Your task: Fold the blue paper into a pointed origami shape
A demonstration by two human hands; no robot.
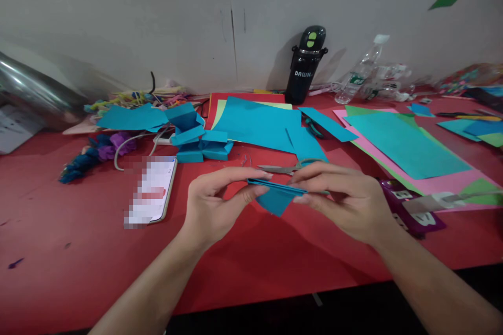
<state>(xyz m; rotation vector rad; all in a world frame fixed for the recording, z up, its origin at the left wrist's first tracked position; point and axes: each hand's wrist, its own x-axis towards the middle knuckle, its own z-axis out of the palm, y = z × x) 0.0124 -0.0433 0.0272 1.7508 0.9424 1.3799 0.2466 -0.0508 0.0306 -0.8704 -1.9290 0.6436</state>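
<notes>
Red table top (78, 230) against a pale wall, cluttered along its far half. Your left hand (214, 201) and right hand (341, 196) meet above the near middle of the table, both pinched shut on one folded blue paper piece (275, 196): your left thumb and fingers clamp its left end, your right fingers clamp its right end, and a triangular flap hangs down between them. Just behind your hands lie scissors (285, 167), flat on the table. Left of your left hand rests a phone (155, 191), screen up, with a white cable (129, 146) looping beyond it. Behind the phone stands a cluster of folded blue paper boxes (198, 138), touching one another. Further left lies a string of blue and purple paper flowers (94, 154). At centre back, large blue sheets (259, 123) overlap a red sheet (243, 98). A black bottle (306, 65) stands upright against the wall; beside it clear plastic bottles (367, 76) lie tipped over. To your right, a teal sheet (404, 144) lies on pink and green sheets (432, 184).
</notes>
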